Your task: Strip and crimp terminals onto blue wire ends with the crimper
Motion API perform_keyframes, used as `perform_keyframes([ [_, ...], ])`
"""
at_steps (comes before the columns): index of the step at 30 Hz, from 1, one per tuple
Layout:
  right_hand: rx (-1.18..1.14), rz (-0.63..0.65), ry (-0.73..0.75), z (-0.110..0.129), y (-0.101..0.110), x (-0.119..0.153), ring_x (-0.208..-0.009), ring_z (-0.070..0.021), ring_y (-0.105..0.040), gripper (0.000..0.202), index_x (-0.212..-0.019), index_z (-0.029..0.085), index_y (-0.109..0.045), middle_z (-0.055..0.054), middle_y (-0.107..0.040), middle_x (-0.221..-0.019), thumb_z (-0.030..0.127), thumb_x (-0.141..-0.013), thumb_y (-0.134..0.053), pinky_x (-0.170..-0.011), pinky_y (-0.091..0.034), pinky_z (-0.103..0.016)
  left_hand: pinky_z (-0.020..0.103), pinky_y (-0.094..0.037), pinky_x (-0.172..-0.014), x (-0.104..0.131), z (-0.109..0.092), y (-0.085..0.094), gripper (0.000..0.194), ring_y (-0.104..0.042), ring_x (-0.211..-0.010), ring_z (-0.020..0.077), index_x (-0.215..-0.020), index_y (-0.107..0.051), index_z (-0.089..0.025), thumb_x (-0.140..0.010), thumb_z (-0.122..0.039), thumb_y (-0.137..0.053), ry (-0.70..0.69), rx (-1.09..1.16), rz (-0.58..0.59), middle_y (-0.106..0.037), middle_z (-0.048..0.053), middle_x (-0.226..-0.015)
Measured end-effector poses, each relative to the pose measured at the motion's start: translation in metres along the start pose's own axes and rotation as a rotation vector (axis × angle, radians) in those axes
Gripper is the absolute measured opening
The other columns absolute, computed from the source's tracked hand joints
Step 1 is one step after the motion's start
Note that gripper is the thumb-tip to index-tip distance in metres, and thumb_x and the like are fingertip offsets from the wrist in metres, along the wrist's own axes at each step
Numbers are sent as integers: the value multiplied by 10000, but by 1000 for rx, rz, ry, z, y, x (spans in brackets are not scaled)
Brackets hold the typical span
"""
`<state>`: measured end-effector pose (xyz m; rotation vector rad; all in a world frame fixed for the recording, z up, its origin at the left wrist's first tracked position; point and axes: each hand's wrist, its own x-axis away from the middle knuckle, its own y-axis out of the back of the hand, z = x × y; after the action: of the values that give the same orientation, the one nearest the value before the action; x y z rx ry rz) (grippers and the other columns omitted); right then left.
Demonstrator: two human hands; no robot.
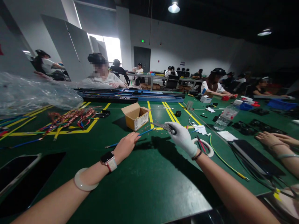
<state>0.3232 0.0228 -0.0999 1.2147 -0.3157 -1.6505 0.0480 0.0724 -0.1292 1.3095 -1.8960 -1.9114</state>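
Observation:
My bare left hand [127,144] is closed around a blue wire [147,132]. One end of the wire points right, toward the tool, and the other, with a metal tip, sticks out on the left. My right hand [181,137], in a white glove, grips grey wire strippers [164,127] whose flat jaws point left. The jaws are close to the wire's right end; whether they touch it I cannot tell. Just beyond both hands stands an open cardboard box [136,119], with small copper-coloured scraps scattered beside it.
Bundled copper-braided wires [70,119] lie at left, near a clear plastic bag [35,95]. A tape roll [210,148], a yellow-green wire [220,160] and a water bottle [226,116] are at right. A co-worker's hands [271,141] rest at the right edge.

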Motion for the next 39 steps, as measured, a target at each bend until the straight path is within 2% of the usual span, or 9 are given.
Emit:
perform_keyframes([
  [3, 125, -40, 1, -5, -4, 0, -1063, -189, -596, 491, -1200, 230, -577, -44, -644, -1153, 65, -747, -482, -931, -478, -320, 333, -520, -788, 1, 0, 0, 250, -650, -880, 215, -996, -609, -132, -980, -237, -383, -12, -36, 17, -676, 100, -953],
  [10, 215, -38, -17, -20, -13, 15, -1172, -215, -548, 630, -1345, 208, -429, -92, -525, -1324, 76, -734, -511, -953, -491, -334, 336, -521, -783, 2, -2, 1, 336, -658, -905, 221, -1048, -620, -129, -998, -315, -345, -44, -123, 26, -690, 107, -995],
  [15, 241, -64, 42, -25, -16, 13, -1295, -223, -435, 735, -1397, 159, -350, -133, -437, -1402, 10, -687, -463, -1068, -395, -378, 304, -520, -762, 2, -5, 3, 391, -661, -878, 196, -1063, -626, -141, -1010, -337, -292, -86, -105, 13, -696, 97, -982],
  [19, 272, -38, 82, -24, -19, 14, -1347, -231, -363, 811, -1444, 164, -274, -145, -398, -1436, -5, -668, -438, -1093, -356, -423, 299, -517, -743, 2, -8, 6, 376, -658, -864, 193, -1062, -625, -142, -1009, -324, -301, -117, -94, 20, -693, 92, -955],
  [29, 352, -3, 105, -20, -18, 18, -1393, -292, -253, 853, -1490, 114, -135, -190, -290, -1492, 64, -701, -455, -1089, -312, -515, 309, -515, -740, 4, -6, 3, 349, -657, -853, 202, -1062, -626, -132, -1002, -312, -333, -141, -127, 0, -690, 90, -941],
  [39, 467, -6, 131, -11, -12, 16, -1389, -338, -231, 863, -1487, 82, -112, -204, -269, -1497, 113, -705, -476, -1095, -242, -561, 300, -515, -744, 4, -9, 4, 367, -652, -860, 195, -1094, -632, -145, -1004, -316, -319, -116, -155, 1, -690, 97, -950],
])
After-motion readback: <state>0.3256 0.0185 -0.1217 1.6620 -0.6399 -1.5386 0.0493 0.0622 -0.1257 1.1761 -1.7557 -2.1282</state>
